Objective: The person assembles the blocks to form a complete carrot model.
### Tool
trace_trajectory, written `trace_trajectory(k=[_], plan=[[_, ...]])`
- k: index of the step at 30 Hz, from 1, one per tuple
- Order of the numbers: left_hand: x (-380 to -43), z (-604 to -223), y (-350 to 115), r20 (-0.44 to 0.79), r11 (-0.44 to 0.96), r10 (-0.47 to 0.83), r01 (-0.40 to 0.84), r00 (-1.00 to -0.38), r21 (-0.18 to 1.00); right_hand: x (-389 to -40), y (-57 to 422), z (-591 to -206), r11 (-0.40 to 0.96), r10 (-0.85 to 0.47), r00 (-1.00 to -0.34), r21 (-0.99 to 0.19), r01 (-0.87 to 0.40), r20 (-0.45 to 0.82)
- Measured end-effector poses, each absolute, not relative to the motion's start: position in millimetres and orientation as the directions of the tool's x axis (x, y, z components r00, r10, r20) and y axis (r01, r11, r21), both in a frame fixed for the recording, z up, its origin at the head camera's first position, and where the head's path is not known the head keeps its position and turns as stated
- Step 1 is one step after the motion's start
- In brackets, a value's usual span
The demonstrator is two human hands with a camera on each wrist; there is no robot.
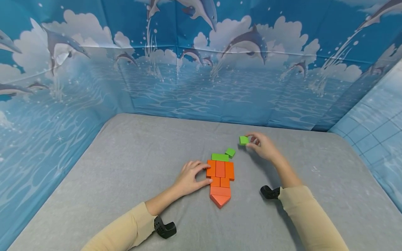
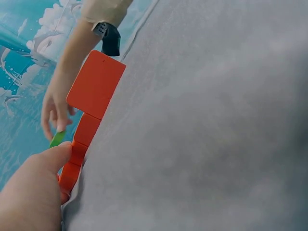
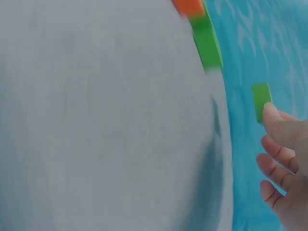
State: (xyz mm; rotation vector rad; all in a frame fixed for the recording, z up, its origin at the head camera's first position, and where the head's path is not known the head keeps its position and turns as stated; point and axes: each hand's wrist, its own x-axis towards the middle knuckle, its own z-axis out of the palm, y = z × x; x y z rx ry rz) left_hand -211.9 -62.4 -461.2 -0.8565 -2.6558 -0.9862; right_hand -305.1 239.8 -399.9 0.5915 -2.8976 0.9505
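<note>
Above the grey surface, my right hand (image 1: 263,145) pinches a small green block (image 1: 243,140) between thumb and fingers; the right wrist view shows the thumb across this green block (image 3: 261,102), the other fingers loosely bent. My left hand (image 1: 189,177) rests beside a flat figure of orange blocks (image 1: 220,169), thumb and index fingertip at its left edge. A triangular orange block (image 1: 220,200) forms the figure's near end. At its far end lie a green rectangular block (image 1: 220,157) and a turned green block (image 1: 230,152). In the left wrist view the thumb overlaps the orange row (image 2: 88,129).
The blocks lie on a grey cloth-covered table (image 1: 150,150). Behind and beside it hangs a blue curtain (image 1: 194,90) printed with dolphins and clouds. Black wrist devices (image 1: 164,228) sit at both beige sleeves (image 1: 311,212).
</note>
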Motion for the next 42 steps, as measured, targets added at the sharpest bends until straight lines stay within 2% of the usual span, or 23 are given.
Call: trace_trajectory(k=[8,17,33,42], plan=[[-211.6,-460.1,-63.1,0.36,0.613,0.453,0.578,-0.815,0.538,-307.5,189.3,-394.1,0.661,-0.482,-0.868,-0.599,-0.453,0.124],[-212.1,-459.4,-62.8,0.364,0.605,0.458,0.585,-0.811,0.54,-316.9,159.2,-400.0,0.688,-0.539,-0.84,-0.543,-0.481,0.061],[-214.4,-461.0,-63.6,0.383,0.595,0.461,0.599,-0.8,0.536,-326.0,139.9,-413.9,0.712,-0.574,-0.819,-0.479,-0.514,0.025],[-214.1,-461.3,-63.3,0.383,0.596,0.461,0.599,-0.8,0.534,-327.3,140.7,-416.9,0.681,-0.573,-0.82,-0.549,-0.484,0.012]])
